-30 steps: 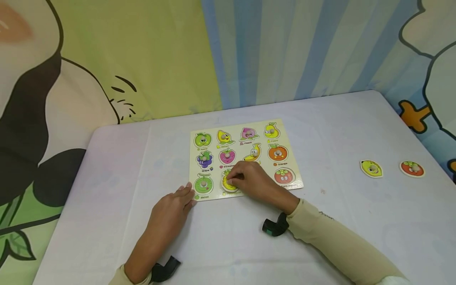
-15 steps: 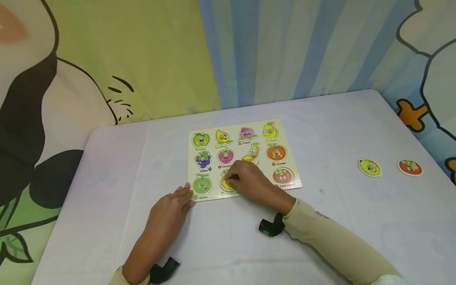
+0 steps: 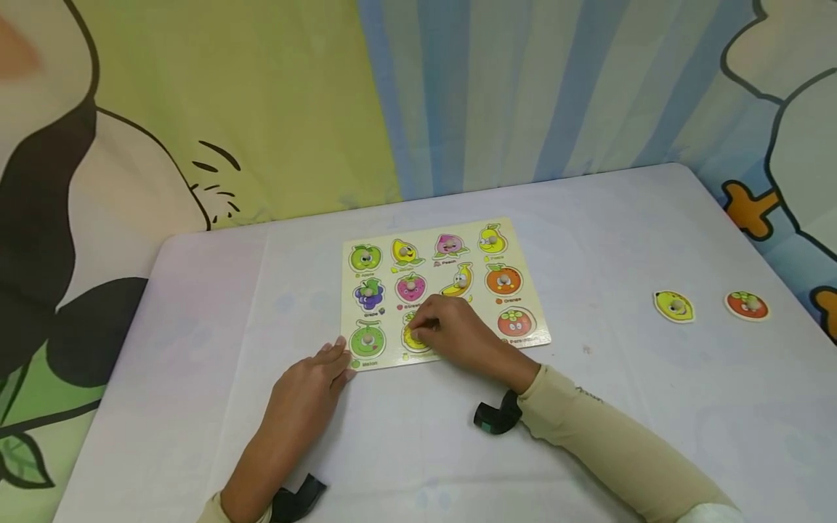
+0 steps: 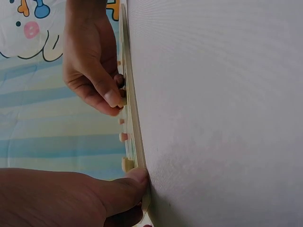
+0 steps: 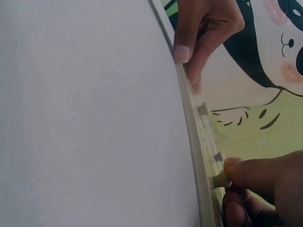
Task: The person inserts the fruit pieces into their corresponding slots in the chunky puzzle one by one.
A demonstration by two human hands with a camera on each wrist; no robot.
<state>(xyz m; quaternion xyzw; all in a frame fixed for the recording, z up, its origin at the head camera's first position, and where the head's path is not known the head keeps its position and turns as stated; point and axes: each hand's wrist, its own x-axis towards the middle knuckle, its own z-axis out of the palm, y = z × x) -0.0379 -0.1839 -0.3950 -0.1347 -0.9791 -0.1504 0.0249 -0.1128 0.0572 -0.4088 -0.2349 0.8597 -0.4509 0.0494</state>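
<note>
A wooden fruit peg puzzle board [image 3: 480,309] lies on the white-covered table. My right hand [image 3: 451,330] pinches the knob of the pineapple puzzle piece [image 3: 412,341], as the right wrist view shows between thumb [image 5: 246,172] and finger. That piece sits over the pineapple spot in the front row, partly covered by the fingers. At the board's front left corner, my left hand [image 3: 310,392] rests with its fingertips on the edge, close to the melon piece [image 3: 368,340]. Its thumb [image 4: 130,187] presses the board's side in the left wrist view.
A lemon piece [image 3: 674,307] and a red tomato-like piece [image 3: 747,306] lie on the table to the right. Other knobbed fruits, such as the apple [image 3: 365,258] and the orange [image 3: 503,280], sit in the board. A cartoon-printed cloth [image 3: 281,109] stands behind the table.
The whole view shifts slightly. The pineapple piece sits lower and more level over its spot than a second ago, with my right hand still on its knob. My left hand keeps its place.
</note>
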